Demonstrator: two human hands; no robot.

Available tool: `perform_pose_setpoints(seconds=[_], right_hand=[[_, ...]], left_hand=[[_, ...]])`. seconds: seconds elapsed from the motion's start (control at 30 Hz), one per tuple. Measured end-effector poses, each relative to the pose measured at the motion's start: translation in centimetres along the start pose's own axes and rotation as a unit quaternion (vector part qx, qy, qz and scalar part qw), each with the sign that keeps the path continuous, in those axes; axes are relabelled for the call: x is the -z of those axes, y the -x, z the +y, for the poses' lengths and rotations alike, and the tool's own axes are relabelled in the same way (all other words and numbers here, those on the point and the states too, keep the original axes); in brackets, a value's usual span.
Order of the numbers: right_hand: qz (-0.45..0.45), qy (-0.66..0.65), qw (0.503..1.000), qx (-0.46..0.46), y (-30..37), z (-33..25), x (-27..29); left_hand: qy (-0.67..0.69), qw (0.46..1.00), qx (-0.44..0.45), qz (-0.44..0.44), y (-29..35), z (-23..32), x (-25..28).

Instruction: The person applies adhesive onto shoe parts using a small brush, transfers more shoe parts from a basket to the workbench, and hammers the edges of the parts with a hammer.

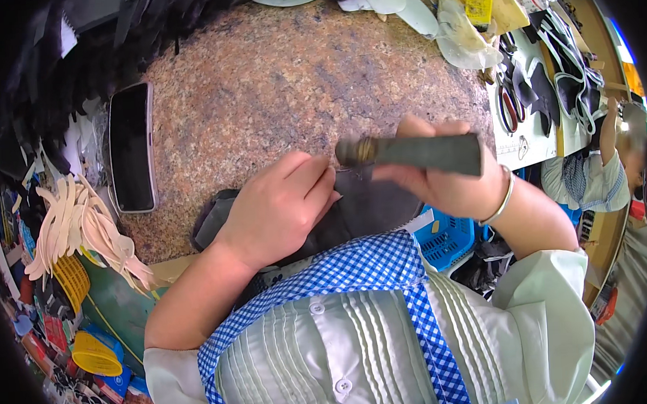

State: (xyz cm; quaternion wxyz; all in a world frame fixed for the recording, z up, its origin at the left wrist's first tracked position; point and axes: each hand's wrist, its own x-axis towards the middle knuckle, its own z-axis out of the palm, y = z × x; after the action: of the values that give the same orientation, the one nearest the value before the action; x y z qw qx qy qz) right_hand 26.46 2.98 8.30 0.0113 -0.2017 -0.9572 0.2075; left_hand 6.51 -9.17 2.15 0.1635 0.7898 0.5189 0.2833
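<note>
A dark hammer is in my right hand, whose fingers are closed round it. The narrow, blurred end of the hammer points left, close to my left fingertips. My left hand has its fingers bent and pressed together at the edge of a dark grey, leather-like piece. That piece lies along the near edge of a speckled stone slab, against my blue checked apron. What exactly the left fingertips pinch is partly hidden by the hand itself.
A phone lies on the slab's left side. Pale strips hang at the left edge. Black pieces crowd the far left. Scissors and black cut parts lie at right, above a blue basket. Another person is at far right.
</note>
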Motion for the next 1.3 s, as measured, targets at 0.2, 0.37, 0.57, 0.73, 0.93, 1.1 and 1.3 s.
perform_pose_setpoints(seconds=[0.2,0.37,0.57,0.73,0.93,1.1,1.3], right_hand=[[0.025,-0.065,0.997,-0.019,0.4,0.2,-1.2],[-0.066,-0.046,0.996,-0.046,1.2,-1.4,-1.0],[0.058,-0.068,0.995,-0.042,0.8,-1.5,-2.1],[0.038,-0.005,0.999,-0.003,1.0,-1.8,-1.5],[0.099,-0.082,0.991,-0.029,0.7,-1.6,-3.1],[0.064,-0.048,0.996,-0.037,0.8,-2.1,-3.0],[-0.025,0.03,0.999,-0.016,1.7,-2.7,-3.5]], left_hand=[[0.088,0.987,0.137,-0.007,0.3,-0.8,1.3],[0.016,0.995,0.095,0.017,0.9,0.5,0.4],[-0.153,0.988,0.028,0.003,1.3,1.8,-0.6],[-0.155,0.984,0.082,-0.044,1.0,2.4,0.5],[0.036,0.979,0.198,-0.029,1.0,1.6,1.7],[-0.194,0.98,0.05,-0.023,1.9,3.1,-0.1],[-0.105,0.988,0.114,0.0,2.0,2.1,0.9]])
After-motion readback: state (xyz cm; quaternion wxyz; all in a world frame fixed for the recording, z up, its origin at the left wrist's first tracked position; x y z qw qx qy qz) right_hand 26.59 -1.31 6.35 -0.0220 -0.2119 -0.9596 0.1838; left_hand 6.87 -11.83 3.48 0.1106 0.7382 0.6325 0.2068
